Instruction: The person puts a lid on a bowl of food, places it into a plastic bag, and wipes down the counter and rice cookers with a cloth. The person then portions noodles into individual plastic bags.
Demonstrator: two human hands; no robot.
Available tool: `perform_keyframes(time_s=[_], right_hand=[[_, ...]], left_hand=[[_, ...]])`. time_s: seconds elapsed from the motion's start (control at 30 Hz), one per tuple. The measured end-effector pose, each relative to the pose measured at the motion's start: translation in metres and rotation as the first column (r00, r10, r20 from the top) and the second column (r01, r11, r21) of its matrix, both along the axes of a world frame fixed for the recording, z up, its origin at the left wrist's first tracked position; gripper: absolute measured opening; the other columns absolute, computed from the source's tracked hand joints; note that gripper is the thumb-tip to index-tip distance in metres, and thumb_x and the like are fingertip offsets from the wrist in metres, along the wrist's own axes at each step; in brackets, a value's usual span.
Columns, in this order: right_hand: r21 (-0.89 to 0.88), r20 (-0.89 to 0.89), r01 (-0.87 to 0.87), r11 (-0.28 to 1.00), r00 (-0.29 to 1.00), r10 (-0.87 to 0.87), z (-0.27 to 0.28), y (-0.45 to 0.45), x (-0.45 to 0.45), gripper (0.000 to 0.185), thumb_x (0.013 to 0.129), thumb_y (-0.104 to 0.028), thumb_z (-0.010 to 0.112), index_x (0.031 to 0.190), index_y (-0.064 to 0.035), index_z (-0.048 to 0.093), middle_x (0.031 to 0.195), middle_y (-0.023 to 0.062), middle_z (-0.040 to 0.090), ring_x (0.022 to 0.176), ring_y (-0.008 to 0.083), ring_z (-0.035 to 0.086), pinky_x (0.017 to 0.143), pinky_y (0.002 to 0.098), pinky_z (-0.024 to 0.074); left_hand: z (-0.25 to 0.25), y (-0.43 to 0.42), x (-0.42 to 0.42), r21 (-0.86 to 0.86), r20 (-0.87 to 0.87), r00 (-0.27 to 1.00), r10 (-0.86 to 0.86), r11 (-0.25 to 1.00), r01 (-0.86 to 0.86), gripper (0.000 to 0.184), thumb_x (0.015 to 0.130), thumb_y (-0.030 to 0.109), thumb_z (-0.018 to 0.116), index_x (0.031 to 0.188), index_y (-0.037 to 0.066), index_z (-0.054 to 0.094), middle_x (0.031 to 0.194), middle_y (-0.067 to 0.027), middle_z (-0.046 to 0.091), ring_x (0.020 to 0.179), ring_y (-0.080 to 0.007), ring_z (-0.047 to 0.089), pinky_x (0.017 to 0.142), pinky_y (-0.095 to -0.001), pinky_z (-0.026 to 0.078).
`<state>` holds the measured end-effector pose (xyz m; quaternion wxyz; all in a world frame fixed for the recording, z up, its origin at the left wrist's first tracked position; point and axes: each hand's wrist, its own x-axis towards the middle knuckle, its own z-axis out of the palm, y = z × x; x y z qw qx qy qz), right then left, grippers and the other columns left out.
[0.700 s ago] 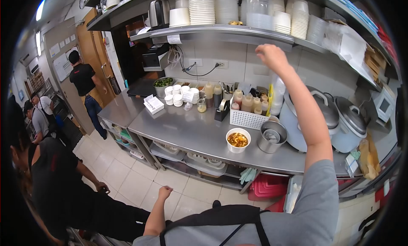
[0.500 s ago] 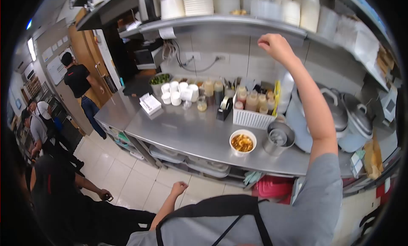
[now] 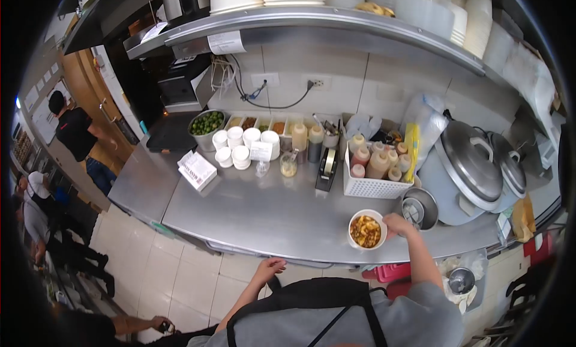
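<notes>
A white paper bowl (image 3: 366, 247) of chunky food in reddish-brown sauce is at the front part of the steel counter (image 3: 264, 221). My right hand (image 3: 397, 225) grips this bowl by its right side, fingers closed at the rim; the far fingers are partly hidden. Just right of that hand stands a round metal pot (image 3: 428, 208) with clear cups or a strainer inside. My left hand (image 3: 270, 269) hangs in front of the counter edge, holding nothing, its fingers loosely stretched out.
A white basket (image 3: 373, 188) of squeeze bottles, a tape dispenser (image 3: 326, 170), stacked white cups (image 3: 241, 156) and a pot of green limes (image 3: 207, 124) line the back. Large lidded cookers (image 3: 468, 167) stand right. A shelf (image 3: 336, 16) overhangs. Co-workers are at left.
My right hand has come down from near the shelf to the bowl and taken hold of it. My left hand stays low by the counter edge. The view has shifted closer.
</notes>
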<state>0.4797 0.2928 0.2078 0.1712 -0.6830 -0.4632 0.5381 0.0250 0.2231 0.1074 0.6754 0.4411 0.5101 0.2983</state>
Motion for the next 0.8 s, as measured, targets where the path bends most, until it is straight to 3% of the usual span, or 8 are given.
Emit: perform_keyframes(time_s=[0.23,0.33,0.5,0.57,0.63,0.7,0.73,0.8], right_hand=[[-0.055,-0.059,0.089,0.994,0.994,-0.093,-0.017,0.022,-0.084,0.033,0.086,-0.020,0.042,0.106,0.0044,0.049,0.088,0.0170,0.059,0.067,0.0246,0.062,0.055,0.0331,0.0546],[-0.041,-0.035,-0.034,0.999,0.999,0.033,-0.008,0.045,-0.154,0.037,0.088,-0.020,0.041,0.123,-0.0060,0.040,0.100,0.0111,0.057,0.071,0.0196,0.062,0.060,0.0289,0.0541],[-0.016,-0.229,-0.120,0.993,0.967,0.114,-0.001,0.075,-0.233,0.047,0.087,-0.027,0.045,0.129,-0.0089,0.032,0.108,0.0108,0.054,0.083,0.0190,0.059,0.072,0.0299,0.0504],[0.498,0.357,-0.523,0.692,0.851,0.386,0.023,0.093,-0.237,0.049,0.086,-0.031,0.049,0.127,-0.0087,0.035,0.110,0.0131,0.053,0.092,0.0219,0.056,0.079,0.0329,0.0461],[0.611,0.434,-0.602,0.514,0.798,0.417,0.127,0.106,-0.239,0.047,0.083,-0.029,0.053,0.123,-0.0075,0.041,0.110,0.0156,0.053,0.094,0.0246,0.055,0.081,0.0340,0.0437],[0.747,0.524,-0.562,0.354,0.826,0.206,0.235,0.107,-0.238,0.036,0.078,-0.018,0.059,0.112,-0.0060,0.052,0.107,0.0125,0.055,0.092,0.0257,0.056,0.079,0.0339,0.0450],[0.751,0.502,-0.485,0.448,0.860,0.089,0.291,0.100,-0.239,0.031,0.076,-0.015,0.060,0.106,-0.0052,0.056,0.103,0.0105,0.057,0.088,0.0246,0.057,0.077,0.0335,0.0457],[0.838,0.544,-0.542,0.066,0.821,-0.174,0.359,0.123,-0.214,0.020,0.075,-0.006,0.058,0.094,-0.0034,0.061,0.095,0.0111,0.060,0.082,0.0207,0.058,0.073,0.0290,0.0460]], left_hand=[[0.022,0.105,-0.006,0.100,0.015,0.949,-0.314,0.945,0.311,0.034,0.082,0.024,0.057,0.108,0.002,0.055,0.087,-0.0070,0.060,0.078,-0.0121,0.057,0.070,-0.0256,0.047],[0.026,0.139,-0.026,0.147,-0.041,0.951,-0.308,0.939,0.310,0.036,0.083,0.025,0.056,0.111,0.003,0.054,0.087,-0.0079,0.060,0.073,-0.0124,0.058,0.066,-0.0248,0.048],[0.033,0.176,-0.059,0.109,-0.202,0.976,-0.077,0.989,0.100,0.042,0.083,0.029,0.054,0.117,0.004,0.050,0.081,-0.0092,0.061,0.061,-0.0135,0.059,0.054,-0.0252,0.049],[0.035,0.184,-0.070,0.124,-0.176,0.982,-0.065,0.988,0.088,0.041,0.083,0.027,0.054,0.117,0.005,0.049,0.080,-0.0088,0.061,0.060,-0.0131,0.058,0.052,-0.0252,0.049],[0.033,0.189,-0.077,0.133,-0.149,0.988,-0.043,0.989,0.063,0.041,0.083,0.026,0.054,0.118,0.005,0.049,0.078,-0.0083,0.061,0.059,-0.0127,0.058,0.051,-0.0251,0.048],[0.031,0.193,-0.078,0.203,-0.200,0.979,-0.047,0.975,0.088,0.036,0.082,0.022,0.055,0.114,0.005,0.052,0.075,-0.0081,0.061,0.058,-0.0122,0.058,0.049,-0.0249,0.048],[0.030,0.192,-0.077,0.202,-0.197,0.979,-0.045,0.976,0.085,0.036,0.082,0.022,0.055,0.114,0.005,0.052,0.075,-0.0081,0.061,0.058,-0.0122,0.058,0.049,-0.0249,0.048],[0.034,0.190,-0.072,0.178,-0.160,0.984,-0.077,0.978,0.105,0.032,0.082,0.017,0.054,0.111,0.004,0.054,0.074,-0.0080,0.061,0.056,-0.0119,0.058,0.049,-0.0247,0.048]])
